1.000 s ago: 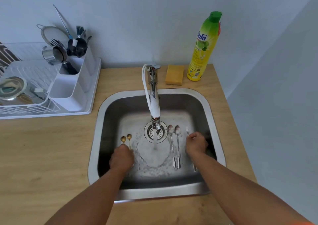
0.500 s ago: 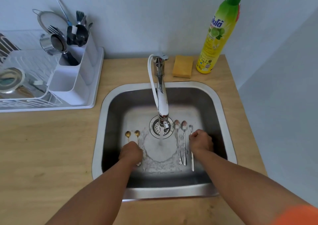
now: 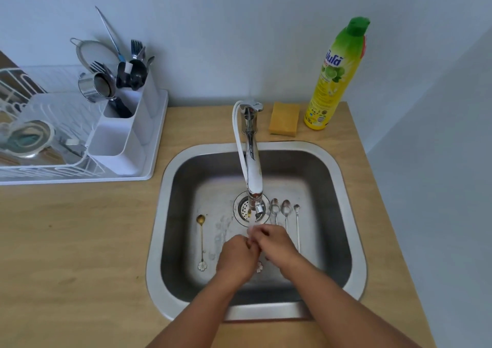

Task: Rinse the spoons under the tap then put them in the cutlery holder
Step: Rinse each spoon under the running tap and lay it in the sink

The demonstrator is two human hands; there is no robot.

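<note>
Sink (image 3: 343,214): both hands (image 3: 235,259) (image 3: 277,246) rub gold spoon (image 3: 259,267).

We read only white Thai-style brand lettering on the dish soap bottle (image 3: 334,81); its smaller print is too blurred.

Soft, even daylight; faint shadows, wide-angle bending at the edges, slightly soft detail throughout.

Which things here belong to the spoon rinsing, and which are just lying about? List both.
Job: gold spoon and three silver spoons in the sink; running tap; cutlery holder; both hands under the stream.

Lying about: sponge; dish soap bottle; strainer.
</note>
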